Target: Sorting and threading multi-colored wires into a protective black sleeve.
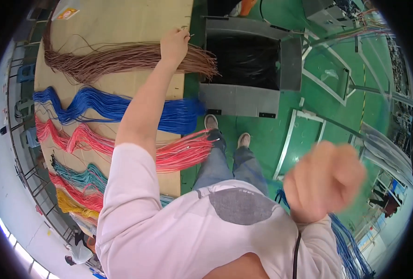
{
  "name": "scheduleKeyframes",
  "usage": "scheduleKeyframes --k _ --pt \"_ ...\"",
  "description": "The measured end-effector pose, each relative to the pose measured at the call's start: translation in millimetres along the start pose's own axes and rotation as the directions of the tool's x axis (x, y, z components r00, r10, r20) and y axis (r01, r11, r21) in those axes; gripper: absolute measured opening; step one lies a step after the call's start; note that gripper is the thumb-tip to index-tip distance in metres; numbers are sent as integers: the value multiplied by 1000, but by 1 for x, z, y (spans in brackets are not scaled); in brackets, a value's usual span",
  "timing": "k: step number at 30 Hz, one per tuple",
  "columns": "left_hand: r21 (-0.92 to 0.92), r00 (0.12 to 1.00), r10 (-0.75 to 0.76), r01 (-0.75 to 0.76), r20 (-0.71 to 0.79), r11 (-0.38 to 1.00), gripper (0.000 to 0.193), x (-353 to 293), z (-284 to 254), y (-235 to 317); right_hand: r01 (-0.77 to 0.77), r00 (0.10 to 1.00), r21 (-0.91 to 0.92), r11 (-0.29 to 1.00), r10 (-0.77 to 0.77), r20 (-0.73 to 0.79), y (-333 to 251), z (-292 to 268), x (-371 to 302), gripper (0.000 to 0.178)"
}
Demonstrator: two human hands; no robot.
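My left hand (174, 46) reaches over the table beside the right part of a brown wire bundle (118, 59). Its fingers are pinched together at the table's edge, by a small thin piece; what they hold is too small to make out. My right hand (325, 181) is raised on the right, blurred, with its fingers curled in; anything inside is hidden. Blue wires (348, 242) hang behind and below that hand. On the table, nearer to me, lie a blue wire bundle (109, 104) and a pink-red wire bundle (183, 153), their right ends reaching past the edge.
Teal wires (92, 176), a red bundle (83, 197) and yellow wires (74, 204) lie further down the wooden table (122, 21). A grey bin (248, 100) with a black lining stands right of it. Metal frames (287, 144) stand on the green floor.
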State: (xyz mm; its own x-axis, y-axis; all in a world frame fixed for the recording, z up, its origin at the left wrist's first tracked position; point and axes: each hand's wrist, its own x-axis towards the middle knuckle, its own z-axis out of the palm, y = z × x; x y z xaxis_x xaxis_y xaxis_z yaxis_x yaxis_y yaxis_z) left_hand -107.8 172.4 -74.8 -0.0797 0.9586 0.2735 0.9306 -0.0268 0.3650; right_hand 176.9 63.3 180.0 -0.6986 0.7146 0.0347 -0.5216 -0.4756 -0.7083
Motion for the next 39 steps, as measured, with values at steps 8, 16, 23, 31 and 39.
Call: scheduleKeyframes --k 8,16,23,31,39 --pt "-912 777 -600 86 -190 400 9 -22 -159 -17 -285 789 -166 944 133 -600 102 -37 -19 35" --pt "-853 677 -521 382 520 -356 9 -151 -175 162 100 937 -787 609 -324 -132 139 -16 9 22" --pt "-816 647 -558 182 520 -549 9 -165 -168 157 -170 908 -784 596 -214 -360 154 -1 3 10" --pt "-856 680 -562 200 471 -476 5 -174 -175 173 -213 975 -681 700 105 -196 160 -7 -17 18" --pt "-779 921 -350 90 -173 621 20 -182 -157 191 -69 970 -238 969 10 -244 163 -22 -23 27"
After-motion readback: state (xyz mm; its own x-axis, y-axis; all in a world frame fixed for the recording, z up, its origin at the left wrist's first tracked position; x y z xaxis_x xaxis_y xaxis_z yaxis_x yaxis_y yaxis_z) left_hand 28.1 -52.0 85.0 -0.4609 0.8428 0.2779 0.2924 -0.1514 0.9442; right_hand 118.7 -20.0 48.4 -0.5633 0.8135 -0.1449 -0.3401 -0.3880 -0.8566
